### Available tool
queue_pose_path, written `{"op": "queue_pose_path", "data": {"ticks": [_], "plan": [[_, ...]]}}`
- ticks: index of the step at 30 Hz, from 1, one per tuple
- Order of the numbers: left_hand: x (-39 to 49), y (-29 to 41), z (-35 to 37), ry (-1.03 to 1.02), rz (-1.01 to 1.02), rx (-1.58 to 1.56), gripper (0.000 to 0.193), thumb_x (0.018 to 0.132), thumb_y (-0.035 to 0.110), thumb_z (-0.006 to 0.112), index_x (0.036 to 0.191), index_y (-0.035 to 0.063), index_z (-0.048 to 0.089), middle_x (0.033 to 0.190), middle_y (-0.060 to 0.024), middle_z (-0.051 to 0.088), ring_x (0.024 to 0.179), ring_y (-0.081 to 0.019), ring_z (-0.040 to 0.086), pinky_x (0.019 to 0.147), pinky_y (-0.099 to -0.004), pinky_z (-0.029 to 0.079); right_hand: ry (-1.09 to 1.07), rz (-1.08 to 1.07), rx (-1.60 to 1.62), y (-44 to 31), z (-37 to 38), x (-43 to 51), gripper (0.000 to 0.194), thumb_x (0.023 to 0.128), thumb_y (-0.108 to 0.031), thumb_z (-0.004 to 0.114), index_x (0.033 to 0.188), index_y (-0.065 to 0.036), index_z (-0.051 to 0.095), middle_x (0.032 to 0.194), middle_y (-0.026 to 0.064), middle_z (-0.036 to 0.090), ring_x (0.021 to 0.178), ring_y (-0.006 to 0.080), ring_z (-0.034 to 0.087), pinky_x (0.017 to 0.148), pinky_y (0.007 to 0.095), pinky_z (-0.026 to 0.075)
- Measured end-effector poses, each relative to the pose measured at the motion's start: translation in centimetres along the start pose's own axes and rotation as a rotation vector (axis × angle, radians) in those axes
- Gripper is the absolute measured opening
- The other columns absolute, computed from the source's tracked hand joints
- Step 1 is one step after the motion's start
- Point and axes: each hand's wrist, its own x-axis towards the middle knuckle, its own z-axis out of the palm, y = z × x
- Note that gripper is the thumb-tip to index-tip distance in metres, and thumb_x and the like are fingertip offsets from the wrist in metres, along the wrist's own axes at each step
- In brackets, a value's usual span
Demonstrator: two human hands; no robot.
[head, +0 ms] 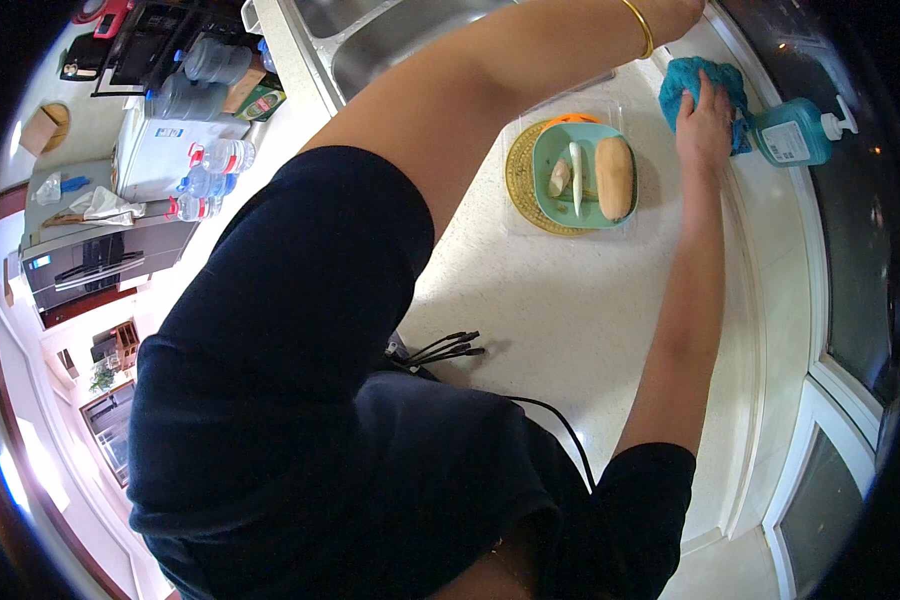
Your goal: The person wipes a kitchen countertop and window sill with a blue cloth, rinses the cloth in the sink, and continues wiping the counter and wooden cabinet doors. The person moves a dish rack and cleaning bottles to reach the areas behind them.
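My right hand (705,127) grips a bunched teal cloth (697,86), fingers spread over it, on the pale ledge under the window. A pump bottle of blue-green liquid (795,133) stands right beside this hand. My left hand (679,16), below a gold bracelet (640,28), is cut off by the top edge, so its fingers are hidden. Between my arms lies a green plate (585,210) on a yellow-green woven-looking round piece (521,176). It bears a peeled butternut squash or similar tan vegetable (615,178), a white scallion-like stalk (576,180) and a ginger-like piece (560,178).
A steel double sink (405,45) lies beyond my left arm. Black cables (446,349) stick out over the speckled counter (555,300) near my body. An orange rim (574,118) shows behind the plate. Water bottles (210,180) and a fridge (109,259) are at the far left.
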Motion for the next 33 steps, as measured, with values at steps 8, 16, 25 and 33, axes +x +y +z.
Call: {"op": "queue_pose_path", "data": {"ticks": [8, 16, 25, 33], "plan": [[-1.3, -1.0, 2.1, 0.12, 0.112, 0.085, 0.042, 0.076, 0.017, 0.071, 0.11, 0.0018, 0.053, 0.098, -0.0172, 0.061, 0.091, -0.0326, 0.061, 0.08, -0.0445, 0.051, -0.049, 0.045, 0.06, -0.2, -0.2, -0.4, 0.051, 0.096, -0.03, 0.048, 0.14, -0.007, 0.041, 0.136, 0.0278, 0.045, 0.129, 0.0405, 0.04, 0.111, 0.0502, 0.027], [-1.3, -2.8, 0.7, -0.114, 0.58, -0.214, 0.069, 0.065, 0.018, 0.086, 0.117, -0.0009, 0.045, 0.108, -0.0161, 0.058, 0.1, -0.0312, 0.059, 0.087, -0.0393, 0.048, -0.039, 0.044, 0.143, -1.1, -0.9, 1.3, 0.048, 0.095, -0.029, 0.046, 0.138, -0.008, 0.042, 0.137, 0.0267, 0.043, 0.13, 0.0398, 0.038, 0.109, 0.0453, 0.031], [-3.4, -8.6, -14.8, -0.402, 0.111, -0.537, 0.064, 0.075, 0.006, 0.08, 0.126, 0.0019, 0.043, 0.121, -0.0085, 0.056, 0.111, -0.0202, 0.057, 0.096, -0.0379, 0.05, -0.21, 0.116, 0.192, -0.8, 2.9, 8.1, 0.048, 0.097, -0.026, 0.04, 0.142, -0.009, 0.038, 0.147, 0.0182, 0.035, 0.138, 0.0327, 0.029, 0.113, 0.0409, 0.028], [-6.8, -13.4, -27.5, -0.345, -0.121, -0.487, 0.053, 0.081, 0.004, 0.074, 0.127, 0.0021, 0.047, 0.119, -0.0069, 0.059, 0.11, -0.0161, 0.056, 0.096, -0.0307, 0.045, 0.048, 0.141, 0.196, -4.1, 7.7, 14.2, 0.05, 0.091, -0.022, 0.051, 0.134, 0.002, 0.045, 0.131, 0.0255, 0.047, 0.127, 0.0377, 0.041, 0.106, 0.0422, 0.037]]}}
